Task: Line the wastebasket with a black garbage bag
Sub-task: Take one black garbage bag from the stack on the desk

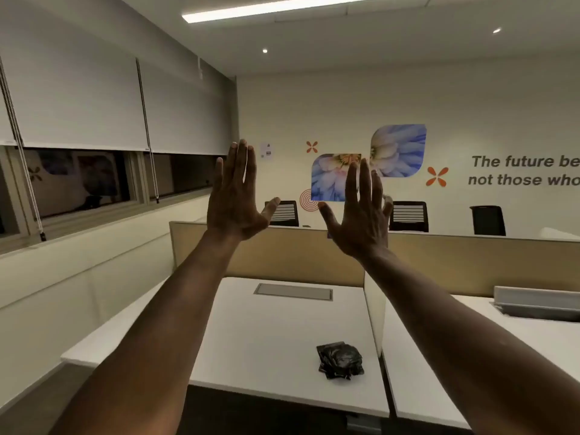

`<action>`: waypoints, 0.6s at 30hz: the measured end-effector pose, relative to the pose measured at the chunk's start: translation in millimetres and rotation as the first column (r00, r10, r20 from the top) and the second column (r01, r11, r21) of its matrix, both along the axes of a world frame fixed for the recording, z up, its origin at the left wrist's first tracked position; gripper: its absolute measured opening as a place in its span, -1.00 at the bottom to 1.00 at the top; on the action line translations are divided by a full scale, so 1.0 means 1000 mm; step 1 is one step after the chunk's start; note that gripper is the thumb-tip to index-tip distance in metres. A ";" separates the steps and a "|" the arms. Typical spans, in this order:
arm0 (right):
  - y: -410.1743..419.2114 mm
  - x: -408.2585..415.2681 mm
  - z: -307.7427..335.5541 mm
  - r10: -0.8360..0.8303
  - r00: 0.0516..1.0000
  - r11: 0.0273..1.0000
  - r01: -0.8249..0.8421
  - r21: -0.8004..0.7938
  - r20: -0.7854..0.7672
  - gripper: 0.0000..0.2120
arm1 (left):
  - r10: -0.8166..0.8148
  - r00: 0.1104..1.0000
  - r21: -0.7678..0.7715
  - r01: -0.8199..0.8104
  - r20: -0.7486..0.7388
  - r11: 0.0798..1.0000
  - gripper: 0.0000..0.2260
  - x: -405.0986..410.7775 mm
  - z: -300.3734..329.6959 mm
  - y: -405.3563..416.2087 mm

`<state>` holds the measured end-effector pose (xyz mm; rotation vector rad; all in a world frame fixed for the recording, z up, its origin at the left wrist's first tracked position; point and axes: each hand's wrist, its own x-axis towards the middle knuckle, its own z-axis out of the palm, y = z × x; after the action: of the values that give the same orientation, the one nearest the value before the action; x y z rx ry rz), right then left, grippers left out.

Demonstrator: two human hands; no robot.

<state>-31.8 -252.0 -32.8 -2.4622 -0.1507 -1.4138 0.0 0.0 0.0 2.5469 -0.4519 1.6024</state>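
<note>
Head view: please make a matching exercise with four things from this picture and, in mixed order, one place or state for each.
Things:
1. black garbage bag
2. left hand
3. cable hatch
4. flower picture

Places or states:
A. on the far wall
B. folded, lying on the white desk
C. raised, open, holding nothing
D. set flat into the desk top, closed

Pairs: 1-B, 2-C, 3-D, 4-A

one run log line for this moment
stage: not started | left hand: raised, open, empty | right hand: raised, open, empty | folded black plastic garbage bag: on white desk | wastebasket: unseen
</note>
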 end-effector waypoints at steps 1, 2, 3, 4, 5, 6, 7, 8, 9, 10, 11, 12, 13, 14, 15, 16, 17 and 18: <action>0.000 0.000 -0.006 -0.014 0.999 1.000 0.014 0.006 -0.037 -0.04 | 0.014 1.000 0.009 -0.014 -0.013 1.000 -0.03 0.002 -0.007 -0.003; -0.001 0.000 -0.011 -0.028 0.998 1.000 0.028 -0.001 -0.053 -0.04 | 0.018 0.999 0.010 -0.018 -0.041 1.000 -0.02 0.002 -0.012 -0.006; -0.003 0.002 -0.019 -0.040 0.997 0.999 0.039 -0.016 -0.072 -0.05 | 0.028 0.998 0.013 -0.028 -0.063 1.000 -0.02 0.005 -0.020 -0.009; -0.006 0.004 -0.029 -0.039 0.996 0.999 0.036 -0.033 -0.081 -0.06 | 0.039 0.996 0.018 -0.037 -0.081 0.999 -0.02 0.005 -0.029 -0.013; -0.009 0.006 -0.036 -0.037 0.996 0.998 0.034 -0.045 -0.078 -0.06 | 0.039 0.995 0.012 -0.038 -0.088 0.999 -0.02 0.009 -0.036 -0.017; -0.011 0.008 -0.042 -0.038 0.996 0.998 0.033 -0.058 -0.075 -0.06 | 0.037 0.994 0.001 -0.038 -0.107 0.999 -0.02 0.010 -0.043 -0.021; -0.014 0.009 -0.048 -0.039 0.996 0.997 0.034 -0.067 -0.078 -0.06 | 0.039 0.992 -0.006 -0.040 -0.117 0.999 -0.02 0.013 -0.048 -0.024; -0.017 0.010 -0.052 -0.027 0.996 0.998 0.022 -0.059 -0.086 -0.06 | 0.041 0.991 -0.009 -0.043 -0.124 0.999 -0.03 0.014 -0.053 -0.026; -0.020 0.012 -0.059 -0.023 0.996 0.999 0.019 -0.047 -0.091 -0.06 | 0.047 0.990 -0.011 -0.049 -0.133 0.999 -0.03 0.016 -0.059 -0.029; -0.022 0.013 -0.066 -0.017 0.994 0.999 0.013 -0.040 -0.105 -0.07 | 0.045 0.988 -0.014 -0.048 -0.148 0.999 -0.03 0.017 -0.065 -0.032; -0.025 0.014 -0.073 -0.009 0.993 0.999 0.005 -0.033 -0.122 -0.07 | 0.039 0.986 -0.016 -0.042 -0.160 0.999 -0.03 0.019 -0.071 -0.036; -0.028 0.015 -0.080 -0.006 0.991 0.999 0.002 -0.032 -0.136 -0.07 | 0.036 0.985 -0.019 -0.040 -0.167 0.999 -0.03 0.019 -0.077 -0.039; -0.031 0.016 -0.088 -0.005 0.989 0.999 0.000 -0.035 -0.147 -0.07 | 0.034 0.984 -0.018 -0.037 -0.176 0.999 -0.03 0.020 -0.083 -0.043; -0.035 0.018 -0.096 -0.009 0.987 0.999 0.003 -0.038 -0.159 -0.07 | 0.028 0.982 -0.016 -0.031 -0.187 0.999 -0.03 0.021 -0.091 -0.046; -0.038 0.019 -0.104 -0.011 0.985 0.999 0.005 -0.039 -0.171 -0.07 | 0.023 0.980 -0.015 -0.026 -0.199 1.000 -0.03 0.022 -0.099 -0.049; -0.041 0.021 -0.113 -0.018 0.984 0.999 0.011 -0.038 -0.179 -0.08 | 0.024 0.978 -0.017 -0.028 -0.206 0.999 -0.03 0.022 -0.107 -0.053; -0.045 0.023 -0.121 -0.022 0.981 0.999 0.014 -0.042 -0.192 -0.08 | 0.028 0.975 -0.014 -0.031 -0.220 0.999 -0.03 0.022 -0.115 -0.056; -0.047 0.025 -0.130 -0.021 0.978 0.999 0.012 -0.048 -0.207 -0.08 | 0.026 0.970 -0.011 -0.030 -0.241 1.000 -0.02 0.022 -0.124 -0.059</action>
<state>-7.1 -299.2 -162.9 -2.6357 -0.1188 -1.1610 22.2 -59.3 -123.6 2.7009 -0.3795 1.2742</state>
